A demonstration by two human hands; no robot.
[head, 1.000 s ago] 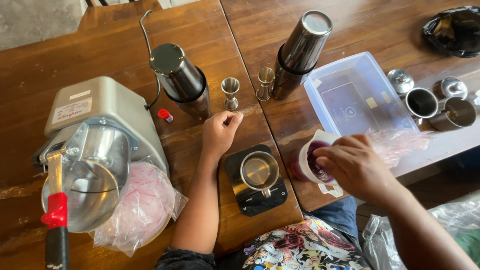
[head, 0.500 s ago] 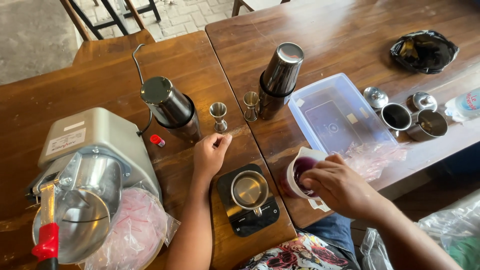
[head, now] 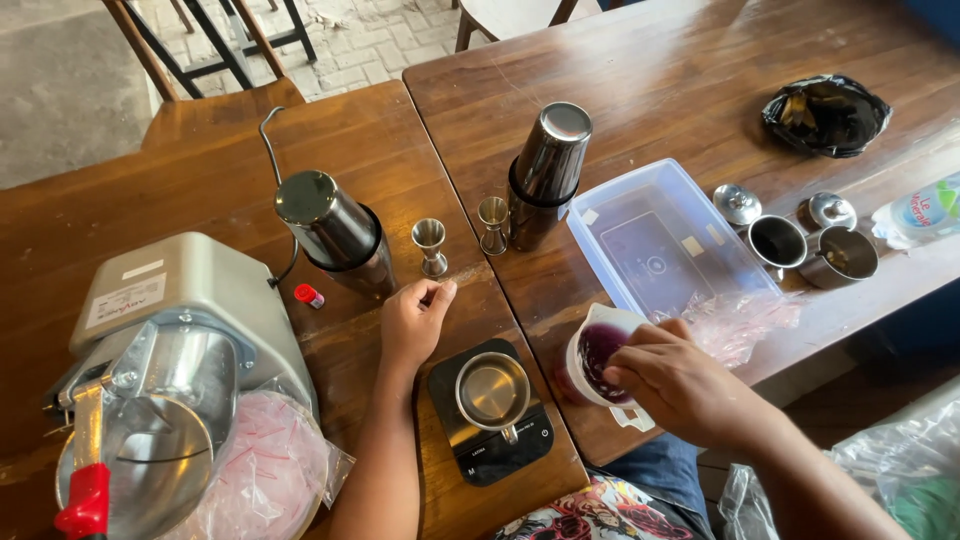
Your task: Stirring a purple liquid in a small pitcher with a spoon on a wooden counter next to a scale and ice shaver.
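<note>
Since half a second ago the right hand [head: 680,385] has drawn the white cup [head: 597,355] of purple liquid slightly nearer the worktop's [head: 620,70] front edge, and the left hand [head: 412,322] stays resting on the wood as before. That cup sits low on the worktop, just right of the black scale [head: 490,425], with the right hand's grip closed over its rim and near side. On the scale stands a small steel cup [head: 492,392], empty as far as can be seen. The left hand lies loosely curled, holding nothing, its fingers just below a steel jigger [head: 430,246].

By my judgement, the step in hand is handling the purple liquid beside the scale; a pour into the steel cup would call for lifting the white cup and tilting it steadily over the narrow mouth.

Further out stand two steel shakers [head: 335,232] [head: 545,172], a second jigger [head: 493,222], a clear plastic tub [head: 660,240], two small lidded pots [head: 815,250] and a grey ice shaver [head: 165,380].
</note>
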